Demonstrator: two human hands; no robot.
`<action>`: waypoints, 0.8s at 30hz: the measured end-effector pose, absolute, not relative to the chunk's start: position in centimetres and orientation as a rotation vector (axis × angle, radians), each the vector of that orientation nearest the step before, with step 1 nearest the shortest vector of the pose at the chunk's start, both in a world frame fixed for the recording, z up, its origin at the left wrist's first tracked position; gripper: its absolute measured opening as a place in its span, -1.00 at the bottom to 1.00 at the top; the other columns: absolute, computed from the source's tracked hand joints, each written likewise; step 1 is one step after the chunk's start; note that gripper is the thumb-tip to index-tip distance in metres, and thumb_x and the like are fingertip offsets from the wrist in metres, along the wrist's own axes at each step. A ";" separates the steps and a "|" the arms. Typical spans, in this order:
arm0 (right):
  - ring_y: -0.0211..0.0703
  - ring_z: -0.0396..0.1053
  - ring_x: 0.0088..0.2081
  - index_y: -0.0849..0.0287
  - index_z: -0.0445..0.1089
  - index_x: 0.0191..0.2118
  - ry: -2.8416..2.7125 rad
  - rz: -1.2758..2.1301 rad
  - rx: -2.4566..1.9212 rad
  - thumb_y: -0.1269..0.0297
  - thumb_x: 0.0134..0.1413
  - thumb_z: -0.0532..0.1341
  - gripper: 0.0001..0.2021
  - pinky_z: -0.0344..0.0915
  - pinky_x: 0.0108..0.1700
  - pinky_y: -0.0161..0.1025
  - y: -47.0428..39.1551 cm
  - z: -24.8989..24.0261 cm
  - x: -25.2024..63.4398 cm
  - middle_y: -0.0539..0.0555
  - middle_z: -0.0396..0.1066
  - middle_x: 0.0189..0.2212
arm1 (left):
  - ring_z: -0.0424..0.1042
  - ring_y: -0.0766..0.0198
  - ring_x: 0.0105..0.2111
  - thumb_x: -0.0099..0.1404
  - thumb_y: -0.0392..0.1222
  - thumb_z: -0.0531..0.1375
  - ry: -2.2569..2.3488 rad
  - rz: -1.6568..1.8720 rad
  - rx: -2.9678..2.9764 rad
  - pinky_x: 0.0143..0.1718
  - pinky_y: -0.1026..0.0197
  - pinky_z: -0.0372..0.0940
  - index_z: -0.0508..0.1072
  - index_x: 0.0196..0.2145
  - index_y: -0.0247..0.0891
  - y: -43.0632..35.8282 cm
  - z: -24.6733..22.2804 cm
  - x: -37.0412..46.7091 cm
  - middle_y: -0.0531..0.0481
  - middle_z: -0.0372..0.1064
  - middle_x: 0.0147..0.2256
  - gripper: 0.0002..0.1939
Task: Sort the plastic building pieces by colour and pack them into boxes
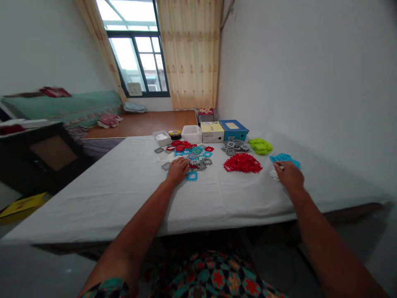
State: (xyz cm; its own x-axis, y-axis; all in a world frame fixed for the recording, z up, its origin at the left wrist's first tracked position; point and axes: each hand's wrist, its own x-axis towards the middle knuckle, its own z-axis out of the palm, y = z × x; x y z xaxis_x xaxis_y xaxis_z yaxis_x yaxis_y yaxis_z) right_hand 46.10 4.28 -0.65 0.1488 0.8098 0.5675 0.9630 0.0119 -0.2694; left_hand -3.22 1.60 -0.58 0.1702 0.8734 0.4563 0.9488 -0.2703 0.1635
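A step of sorting by colour appears to be in hand: loose pieces are laid out on a desk (217, 211) spread with a white cloth (124, 182), partly in a mixed heap (196, 150), partly in piles of one colour each. The left hand (178, 169) is rested palm-down at the near edge of the mixed heap; its fingers are hidden beneath, so whether anything is held cannot be told. At the right hand (290, 176) the grip is narrow, and a small white piece (281, 167) seems to be pinched there, over a few white pieces (273, 174) and just beside the blue pile (287, 158). For the next move, a loosened right grip above the white ones would be called for, and a single piece to be picked out by the left.

The pieces look to be of thin, stiff plastic, flat and squarish, with notched edges and open middles. The red pile (242, 163) is heaped in a low dome; the grey pile (234, 146) and the green pile (260, 146) are set behind it. By the far edge, a yellow box (212, 134) and a blue box (234, 130), apparently card, are stood beside a smooth white tub (191, 133).
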 end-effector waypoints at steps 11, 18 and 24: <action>-0.06 0.38 -0.01 0.14 0.43 0.02 -2.529 0.211 -0.839 0.29 0.16 0.24 -0.70 0.26 0.06 -0.11 6.4 1.2 20.3 0.17 0.44 0.00 | 0.28 0.09 0.08 0.33 0.00 0.13 -1.810 -0.643 -2.291 0.20 0.01 0.06 0.47 -0.03 -0.08 0.4 -0.3 -3.0 -0.06 0.39 -0.03 -0.70; -0.02 0.34 -0.04 0.24 0.47 -0.07 -2.500 0.084 -0.816 0.31 0.22 0.20 -0.79 0.24 0.06 -0.08 6.0 -2.1 17.9 0.21 0.47 -0.14 | 0.32 0.11 0.05 0.35 -0.07 0.10 -1.731 -0.697 -2.361 0.16 0.06 0.13 0.49 -0.07 -0.13 -0.4 -0.2 -3.2 -0.10 0.40 -0.02 -0.72; -0.07 0.29 0.02 0.19 0.48 -0.08 -2.405 0.039 -0.871 0.32 0.28 0.12 -0.78 0.22 0.10 -0.15 6.0 -1.7 19.7 0.19 0.42 -0.06 | 0.38 0.12 -0.04 0.34 -0.18 0.11 -1.595 -0.866 -2.254 0.05 0.04 0.25 0.52 -0.15 -0.17 0.5 -0.8 -3.5 -0.09 0.45 -0.12 -0.79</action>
State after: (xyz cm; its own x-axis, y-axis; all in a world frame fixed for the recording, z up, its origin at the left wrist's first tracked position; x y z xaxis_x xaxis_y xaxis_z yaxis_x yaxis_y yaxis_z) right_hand 19.67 5.99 -1.68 -0.6218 0.5955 0.5087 0.5785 0.7871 -0.2141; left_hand -3.47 0.46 -0.83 0.2254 0.7719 0.5945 0.9189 -0.3711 0.1335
